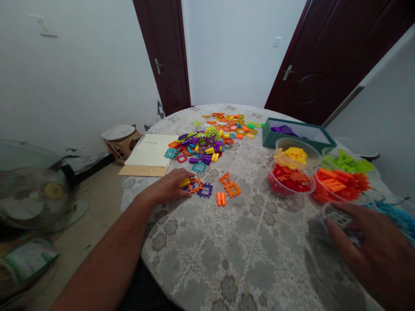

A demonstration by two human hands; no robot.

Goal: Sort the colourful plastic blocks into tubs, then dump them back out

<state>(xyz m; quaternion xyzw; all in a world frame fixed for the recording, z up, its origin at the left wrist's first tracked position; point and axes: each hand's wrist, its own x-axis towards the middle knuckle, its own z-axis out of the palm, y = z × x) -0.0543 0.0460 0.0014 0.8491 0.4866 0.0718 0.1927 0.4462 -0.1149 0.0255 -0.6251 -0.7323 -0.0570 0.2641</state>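
My left hand (175,183) rests on the table with its fingers curled around a yellow plastic building piece (185,182). Right at its fingertips lie an orange building piece (196,185) and a purple square one (205,190). A little further right are an orange bow-shaped piece (224,179), an orange square piece (233,189) and orange tube pieces (221,199). On the right, my right hand (372,246) is over a clear tub with whitish pieces (339,218); motion blurs it, and I cannot tell whether its fingers grip any of them.
A mixed heap of building pieces (207,144) covers the table's far middle. At right stand tubs of red (292,178), yellow (293,155), orange (337,183), green (348,162) and blue pieces (395,216), plus a green box (298,139). Papers (151,151) lie left; a fan (29,194) stands beyond.
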